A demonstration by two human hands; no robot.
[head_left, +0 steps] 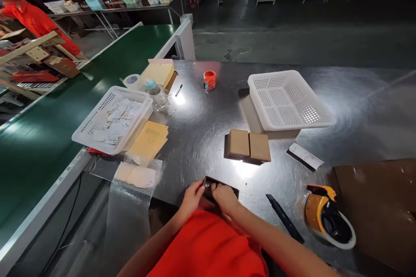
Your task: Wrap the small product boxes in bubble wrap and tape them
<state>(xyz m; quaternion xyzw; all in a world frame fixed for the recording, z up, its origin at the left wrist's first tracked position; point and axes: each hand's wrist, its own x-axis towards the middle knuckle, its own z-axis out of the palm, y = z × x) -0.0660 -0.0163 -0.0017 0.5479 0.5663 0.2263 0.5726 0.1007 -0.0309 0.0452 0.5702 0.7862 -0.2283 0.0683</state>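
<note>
At the table's near edge, against my body, is a small open cardboard box [209, 191]. My left hand [191, 198] grips its left side, thumb at the rim. My right hand [225, 198] is bent over the opening, its fingers curled down inside; what they hold is hidden. Something shiny shows in the box, too small to name. Two closed brown boxes [239, 143] stand side by side just beyond. Right of my hands lies a black box cutter [284, 217], and farther right a yellow and black tape dispenser [328, 220].
A white basket [112, 149] of paper slips stands left, beside yellow envelopes [147, 142] and bubble wrap [130, 192]. Another white basket [292, 123], a paper slip [305, 156] and a red tape dispenser [209, 80] lie beyond. A green conveyor [107, 65] runs left; a co-worker [39, 19] stands past it.
</note>
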